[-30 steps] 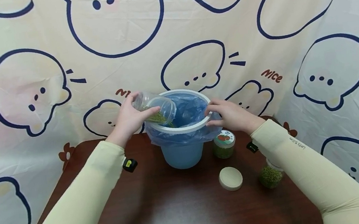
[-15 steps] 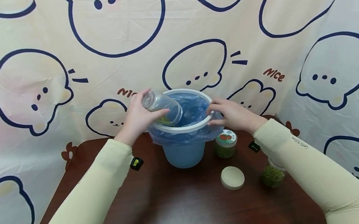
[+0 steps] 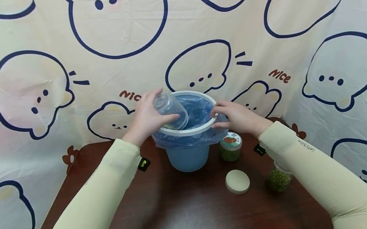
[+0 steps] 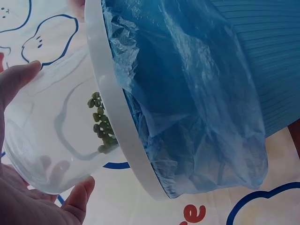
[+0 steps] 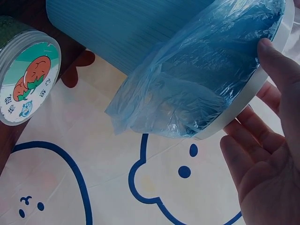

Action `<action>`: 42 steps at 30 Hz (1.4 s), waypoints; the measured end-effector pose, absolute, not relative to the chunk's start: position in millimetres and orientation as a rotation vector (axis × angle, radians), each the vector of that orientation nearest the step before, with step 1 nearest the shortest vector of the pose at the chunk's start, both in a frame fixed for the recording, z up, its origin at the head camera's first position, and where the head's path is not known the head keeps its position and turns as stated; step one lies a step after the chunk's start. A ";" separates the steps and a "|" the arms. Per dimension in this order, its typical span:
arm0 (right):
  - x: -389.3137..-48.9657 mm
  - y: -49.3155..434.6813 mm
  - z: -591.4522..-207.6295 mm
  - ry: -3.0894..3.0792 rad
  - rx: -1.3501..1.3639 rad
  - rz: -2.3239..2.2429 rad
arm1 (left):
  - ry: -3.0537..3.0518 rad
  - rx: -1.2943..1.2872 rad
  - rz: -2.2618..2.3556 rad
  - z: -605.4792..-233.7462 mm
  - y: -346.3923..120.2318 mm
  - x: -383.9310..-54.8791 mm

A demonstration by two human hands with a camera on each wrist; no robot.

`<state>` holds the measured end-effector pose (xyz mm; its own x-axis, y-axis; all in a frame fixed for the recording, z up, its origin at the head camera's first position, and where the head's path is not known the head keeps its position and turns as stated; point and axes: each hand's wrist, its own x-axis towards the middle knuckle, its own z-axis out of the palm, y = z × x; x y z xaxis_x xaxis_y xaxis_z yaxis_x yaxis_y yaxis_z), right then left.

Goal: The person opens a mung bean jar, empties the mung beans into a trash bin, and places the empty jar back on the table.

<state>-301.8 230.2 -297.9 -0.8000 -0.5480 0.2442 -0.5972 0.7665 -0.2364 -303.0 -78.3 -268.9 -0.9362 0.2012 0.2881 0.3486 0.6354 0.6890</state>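
Note:
My left hand (image 3: 149,117) grips a clear plastic jar (image 3: 172,110), tipped steeply with its mouth over the bin's opening. A few green beans (image 4: 103,124) remain near the jar's mouth in the left wrist view. The blue bin (image 3: 189,158) has a white rim ring (image 3: 189,132) and a thin blue liner bag (image 4: 197,108) folded over its outside. My right hand (image 3: 236,117) holds the rim on the right side, with the thumb (image 5: 276,61) on the near face and the fingers beyond it in the right wrist view.
A jar with a tomato-printed lid (image 3: 231,140) stands right of the bin. In front of it lies a cream lid (image 3: 237,181). A jar of green beans (image 3: 278,179) stands by the right forearm. Behind the dark wooden table (image 3: 183,215) hangs a printed cloth (image 3: 117,34).
My left hand has moved right and tilted the jar further down over the bin. The green beans in it have mostly poured out. My right hand has kept its place on the rim.

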 end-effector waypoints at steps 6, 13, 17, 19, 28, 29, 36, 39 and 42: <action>-302.3 229.5 -298.6 -2.799 0.916 0.456 | -2.700 -0.483 -1.116 -267.8 -70.9 -305.5; -303.2 230.4 -299.4 -2.793 0.916 0.458 | -2.727 -0.558 -1.014 -264.3 -62.2 -310.5; -303.3 230.8 -299.3 -2.790 0.922 0.469 | -2.749 -0.587 -0.958 -262.0 -60.3 -311.7; -303.2 230.9 -299.0 -2.787 0.922 0.469 | -2.754 -0.601 -0.933 -261.4 -59.8 -312.4; -302.5 230.4 -298.3 -2.804 0.912 0.467 | -2.744 -0.683 -0.782 -264.1 -62.3 -314.4; -302.5 230.3 -298.2 -2.806 0.909 0.467 | -2.737 -0.697 -0.763 -264.2 -62.6 -314.0; -303.4 231.1 -299.1 -2.793 0.919 0.478 | -2.679 -0.734 -0.695 -263.9 -65.2 -310.9; -304.2 231.5 -299.9 -2.783 0.927 0.474 | -2.654 -0.725 -0.712 -264.5 -67.2 -310.2; -304.3 231.6 -300.2 -2.778 0.932 0.472 | -2.637 -0.704 -0.747 -267.0 -69.6 -310.8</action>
<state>-304.3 231.6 -300.2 -0.7895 -0.5557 0.2606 -0.6106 0.7543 -0.2412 -310.8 -69.6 -267.0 -0.8308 0.3716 0.4144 0.5337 0.7430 0.4038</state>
